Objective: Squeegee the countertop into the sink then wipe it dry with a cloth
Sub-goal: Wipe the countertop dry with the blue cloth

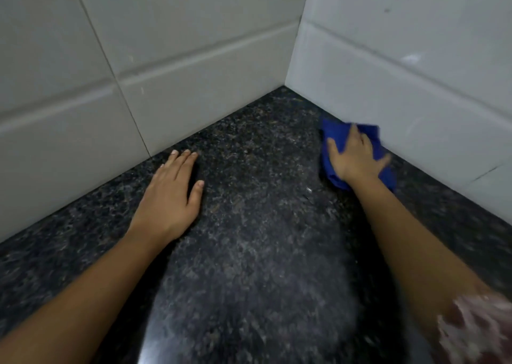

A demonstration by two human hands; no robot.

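A dark speckled granite countertop (249, 225) runs into a tiled corner. My right hand (356, 157) presses flat on a crumpled blue cloth (332, 136) lying on the counter close to the right wall, fingers spread over it. My left hand (171, 194) rests palm down on the bare stone near the left wall, fingers straight and together, holding nothing. No squeegee and no sink are in view.
White tiled walls (194, 59) meet at the corner behind the counter and bound it on the left and right. A patterned sleeve (476, 333) shows at the bottom right.
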